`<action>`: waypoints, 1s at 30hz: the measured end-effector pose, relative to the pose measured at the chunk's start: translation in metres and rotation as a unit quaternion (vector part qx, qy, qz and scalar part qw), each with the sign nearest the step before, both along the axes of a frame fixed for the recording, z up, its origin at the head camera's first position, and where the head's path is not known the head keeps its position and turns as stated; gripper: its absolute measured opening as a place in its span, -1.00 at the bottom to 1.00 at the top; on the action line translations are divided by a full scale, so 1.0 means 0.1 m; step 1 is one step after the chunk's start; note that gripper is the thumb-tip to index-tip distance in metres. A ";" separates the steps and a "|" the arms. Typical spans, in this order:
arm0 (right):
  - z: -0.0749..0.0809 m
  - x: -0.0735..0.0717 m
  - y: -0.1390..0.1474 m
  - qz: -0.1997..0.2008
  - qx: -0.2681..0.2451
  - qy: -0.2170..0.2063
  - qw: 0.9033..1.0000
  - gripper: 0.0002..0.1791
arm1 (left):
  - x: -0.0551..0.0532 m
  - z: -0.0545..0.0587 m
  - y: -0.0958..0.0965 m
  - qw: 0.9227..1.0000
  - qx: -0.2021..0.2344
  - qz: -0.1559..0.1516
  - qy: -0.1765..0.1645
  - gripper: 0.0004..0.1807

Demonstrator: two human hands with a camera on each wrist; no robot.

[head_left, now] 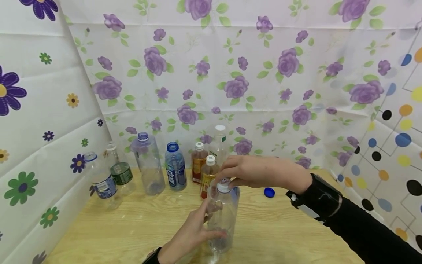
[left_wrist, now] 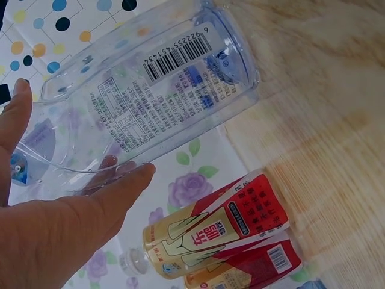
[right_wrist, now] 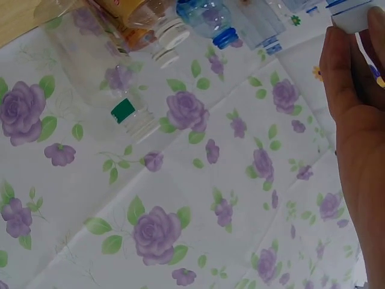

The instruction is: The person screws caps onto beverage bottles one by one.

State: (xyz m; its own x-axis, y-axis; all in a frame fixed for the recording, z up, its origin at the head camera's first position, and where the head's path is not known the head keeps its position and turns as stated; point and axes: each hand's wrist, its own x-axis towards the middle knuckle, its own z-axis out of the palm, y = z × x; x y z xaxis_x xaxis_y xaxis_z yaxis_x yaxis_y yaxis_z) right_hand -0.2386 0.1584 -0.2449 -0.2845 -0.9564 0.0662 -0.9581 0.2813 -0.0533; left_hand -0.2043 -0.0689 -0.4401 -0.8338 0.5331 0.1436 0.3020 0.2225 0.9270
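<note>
A large clear plastic bottle (head_left: 227, 211) stands upright on the table near its front. My left hand (head_left: 196, 225) grips it at the side, fingers behind and thumb across the lower front. In the left wrist view the bottle (left_wrist: 156, 90) shows a printed barcode panel, with the left hand (left_wrist: 66, 229) against its upper part. Reaching over from the right, my right hand (head_left: 247, 170) holds the white cap (head_left: 223, 187) at the bottle's mouth. The right wrist view shows that cap (right_wrist: 354, 17) pinched between thumb and fingers, partly cut off by the frame's edge.
Behind the bottle stand two tea-coloured drinks (head_left: 209, 174) with white caps and a clear white-capped bottle (head_left: 220, 141). Further left are a blue bottle (head_left: 176, 168), a tall clear one (head_left: 150, 168) and two labelled ones (head_left: 104, 187). A blue cap (head_left: 269, 192) lies at right.
</note>
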 end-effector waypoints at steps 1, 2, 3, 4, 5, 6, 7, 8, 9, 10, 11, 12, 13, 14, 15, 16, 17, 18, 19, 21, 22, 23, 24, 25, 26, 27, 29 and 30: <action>0.00 0.00 0.00 0.000 -0.001 0.003 1.000 -0.62 | 0.00 0.00 0.00 1.000 0.001 0.000 -0.001 -0.02; -0.01 -0.01 0.00 0.003 -0.004 0.005 1.000 -0.62 | 0.00 0.00 0.00 1.000 0.002 -0.001 0.000 -0.02; -0.01 -0.01 0.00 0.009 -0.009 0.011 1.000 -0.62 | 0.00 0.00 0.00 1.000 0.003 -0.001 0.000 -0.03; -0.02 -0.01 0.01 0.012 -0.016 0.014 1.000 -0.61 | 0.00 0.01 0.00 1.000 0.004 -0.002 0.001 -0.05; -0.04 -0.01 0.02 0.016 -0.024 0.018 0.999 -0.60 | 0.00 0.01 0.00 1.000 0.005 -0.002 0.002 -0.06; -0.06 -0.01 0.03 0.017 -0.034 0.021 0.999 -0.59 | 0.00 0.01 0.00 1.000 0.005 -0.001 0.003 -0.08; -0.09 -0.01 0.05 0.013 -0.044 0.021 0.999 -0.57 | 0.00 0.01 0.00 1.000 0.005 -0.001 0.005 -0.12; -0.12 -0.01 0.08 0.009 -0.057 0.025 0.998 -0.55 | 0.00 0.01 0.00 1.000 0.002 0.000 0.009 -0.16; -0.16 0.00 0.11 -0.003 -0.070 0.027 0.997 -0.52 | -0.01 0.02 -0.01 1.000 -0.002 0.003 0.012 -0.18; -0.20 0.01 0.14 -0.025 -0.080 0.025 0.996 -0.50 | -0.01 0.03 -0.02 1.000 -0.006 0.007 0.016 -0.20; -0.24 0.02 0.17 -0.044 -0.093 0.027 0.994 -0.47 | -0.02 0.04 -0.04 1.000 -0.009 0.013 0.025 -0.18; -0.29 0.03 0.21 -0.067 -0.106 0.029 0.992 -0.44 | -0.03 0.05 -0.06 0.999 -0.014 0.022 0.033 -0.16; -0.34 0.03 0.24 -0.087 -0.118 0.033 0.989 -0.42 | -0.05 0.08 -0.09 0.998 -0.018 0.034 0.042 -0.15; -0.39 0.04 0.28 -0.106 -0.130 0.038 0.985 -0.40 | -0.06 0.11 -0.12 0.997 -0.019 0.050 0.047 -0.11; -0.46 0.04 0.31 -0.128 -0.139 0.038 0.981 -0.40 | -0.08 0.14 -0.16 0.996 -0.017 0.068 0.050 -0.03; -0.53 0.03 0.34 -0.145 -0.146 0.037 0.978 -0.40 | -0.10 0.17 -0.20 0.994 -0.016 0.089 0.055 0.00; -0.61 0.03 0.36 -0.159 -0.152 0.035 0.975 -0.40 | -0.12 0.20 -0.24 0.992 -0.016 0.111 0.057 0.03; -0.70 0.02 0.39 -0.173 -0.154 0.033 0.972 -0.41 | -0.15 0.23 -0.29 0.990 -0.016 0.133 0.049 0.05; -0.79 0.01 0.41 -0.187 -0.153 0.027 0.970 -0.42 | -0.18 0.26 -0.33 0.987 -0.015 0.154 0.045 0.07; -0.97 0.01 0.46 -0.213 -0.152 0.010 0.965 -0.45 | -0.24 0.29 -0.41 0.981 -0.019 0.189 0.036 0.11; -1.05 0.01 0.48 -0.224 -0.150 0.003 0.963 -0.47 | -0.28 0.29 -0.45 0.979 -0.020 0.200 0.034 0.09; -1.14 0.01 0.50 -0.233 -0.149 -0.001 0.961 -0.49 | -0.32 0.29 -0.49 0.977 -0.020 0.208 0.030 0.10; -1.23 0.01 0.53 -0.242 -0.150 -0.006 0.959 -0.51 | -0.35 0.29 -0.52 0.976 -0.019 0.215 0.026 0.11; -1.32 0.01 0.55 -0.249 -0.152 -0.011 0.956 -0.52 | -0.39 0.28 -0.56 0.975 -0.019 0.220 0.030 0.12; -1.40 0.02 0.57 -0.255 -0.153 -0.015 0.955 -0.54 | -0.42 0.26 -0.58 0.974 -0.018 0.223 0.032 0.12; -1.48 0.02 0.58 -0.261 -0.153 -0.019 0.953 -0.55 | -0.45 0.24 -0.61 0.974 -0.017 0.224 0.033 0.13; -1.61 0.04 0.61 -0.271 -0.154 -0.029 0.950 -0.57 | -0.51 0.20 -0.64 0.972 -0.019 0.229 0.041 0.14; -1.66 0.05 0.63 -0.276 -0.155 -0.034 0.948 -0.58 | -0.54 0.17 -0.65 0.972 -0.021 0.231 0.047 0.16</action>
State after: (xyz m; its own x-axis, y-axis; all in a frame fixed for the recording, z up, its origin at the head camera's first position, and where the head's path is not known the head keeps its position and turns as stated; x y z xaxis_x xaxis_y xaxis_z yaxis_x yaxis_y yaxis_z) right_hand -0.2332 0.2209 -0.4111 -0.7494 -0.5987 0.2828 -0.6612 0.6992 -0.2718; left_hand -0.2584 -0.1341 -0.4230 -0.9697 0.1123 0.2170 0.2439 0.3906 0.8877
